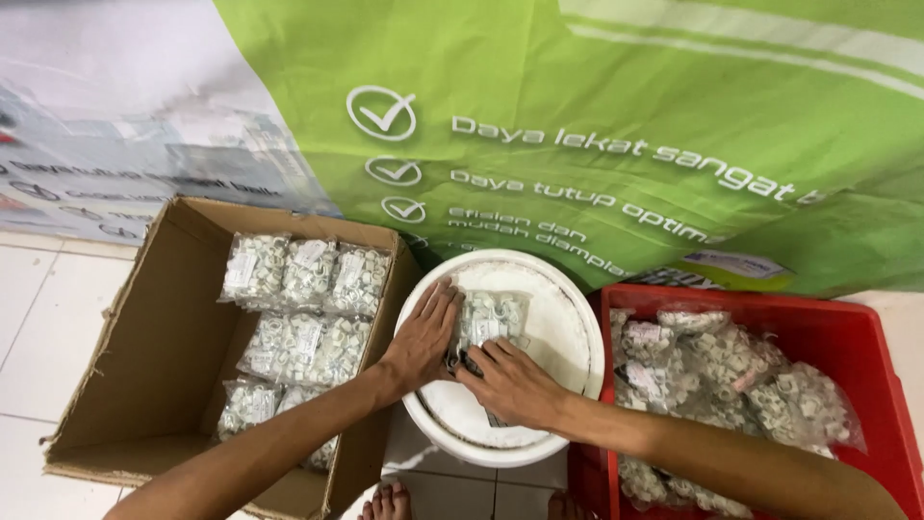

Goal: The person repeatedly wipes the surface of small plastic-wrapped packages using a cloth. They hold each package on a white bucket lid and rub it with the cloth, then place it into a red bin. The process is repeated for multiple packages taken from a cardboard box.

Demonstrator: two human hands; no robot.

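Observation:
A clear plastic bag of small white parts (493,316) lies on top of a round white lid (563,337). My left hand (422,337) presses on the bag's left side with fingers spread over it. My right hand (510,380) grips the bag's lower edge from the near side. Both hands are on the same bag.
An open cardboard box (144,366) at left holds several similar bags (308,274) laid in rows. A red plastic crate (847,337) at right is filled with more such bags (731,371). A green printed banner (626,116) hangs behind. My bare toes (390,503) show on the white tiled floor.

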